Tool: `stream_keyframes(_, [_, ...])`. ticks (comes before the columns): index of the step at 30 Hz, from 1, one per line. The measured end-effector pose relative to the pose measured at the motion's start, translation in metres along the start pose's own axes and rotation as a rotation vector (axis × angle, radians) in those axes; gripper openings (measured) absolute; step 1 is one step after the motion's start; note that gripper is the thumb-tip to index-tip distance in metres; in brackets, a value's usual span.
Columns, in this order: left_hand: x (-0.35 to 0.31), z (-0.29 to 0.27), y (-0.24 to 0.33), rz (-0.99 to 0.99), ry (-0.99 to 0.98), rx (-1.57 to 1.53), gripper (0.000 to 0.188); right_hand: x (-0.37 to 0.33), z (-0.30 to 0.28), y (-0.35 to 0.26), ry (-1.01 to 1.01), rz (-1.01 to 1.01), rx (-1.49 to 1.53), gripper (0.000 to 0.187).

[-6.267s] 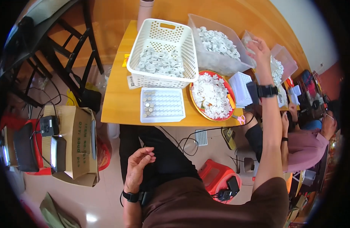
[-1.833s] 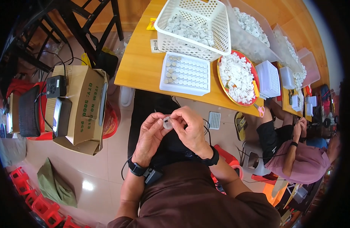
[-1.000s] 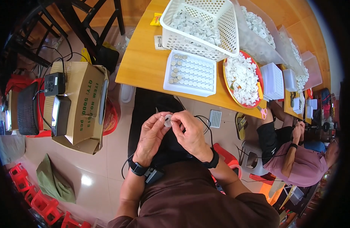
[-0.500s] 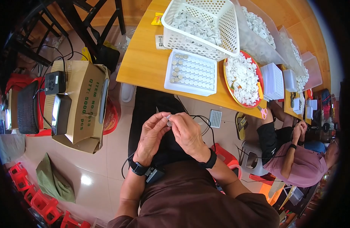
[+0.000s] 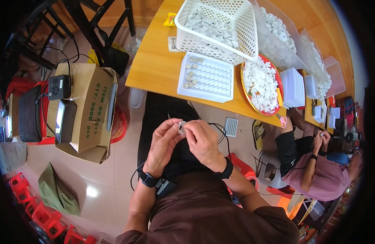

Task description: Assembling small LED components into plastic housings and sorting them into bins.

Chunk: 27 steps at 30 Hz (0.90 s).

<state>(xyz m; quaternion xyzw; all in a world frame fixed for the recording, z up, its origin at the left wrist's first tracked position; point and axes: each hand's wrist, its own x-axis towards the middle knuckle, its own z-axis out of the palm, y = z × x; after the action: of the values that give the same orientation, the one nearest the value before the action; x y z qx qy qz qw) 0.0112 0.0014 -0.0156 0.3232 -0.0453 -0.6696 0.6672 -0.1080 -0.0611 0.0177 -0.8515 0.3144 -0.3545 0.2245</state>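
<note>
Left hand (image 5: 161,142) and right hand (image 5: 203,142) met above the black trousers (image 5: 158,112), both pinching a small whitish disc (image 5: 182,127); earlier the right was way up over the table (image 5: 149,65)

Top (image 5: 203,207): plain, dark brown, sleeves (image 5: 277,215) short; trousers (image 5: 159,112): black; left hand (image 5: 160,142) and right hand (image 5: 203,142) bare; left wristband (image 5: 148,179) black, small dark box (image 5: 167,186) just beside it; thin black cable (image 5: 132,177) curving near that wrist; right wristband (image 5: 225,168) black, broad, matte.
</note>
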Motion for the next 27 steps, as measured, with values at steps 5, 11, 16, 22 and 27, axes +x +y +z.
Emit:
stream_keyframes(5, [-0.0007,0.0006,-0.0012,0.009,-0.008,-0.014,0.016,0.0003,0.0026,-0.0039,0.061,0.016,0.019,0.027])
stream_keyframes(11, [-0.0012,0.0009,-0.0024,0.017,-0.015,0.025,0.017,-0.0007,0.0020,-0.0042,0.092,-0.010,0.013,0.028])
stream_keyframes(16, [-0.0016,0.0033,-0.0011,0.014,-0.019,0.021,0.017,-0.0040,0.0027,-0.0054,0.089,-0.018,-0.017,0.027])
stream_keyframes(22, [-0.0031,0.0053,-0.0009,0.064,0.005,0.067,0.014,-0.0048,0.0018,-0.0086,0.039,-0.063,-0.085,0.028])
stream_keyframes(27, [-0.0029,0.0033,0.0001,0.049,-0.006,0.004,0.015,0.0029,-0.0039,-0.0077,-0.044,-0.104,-0.027,0.021])
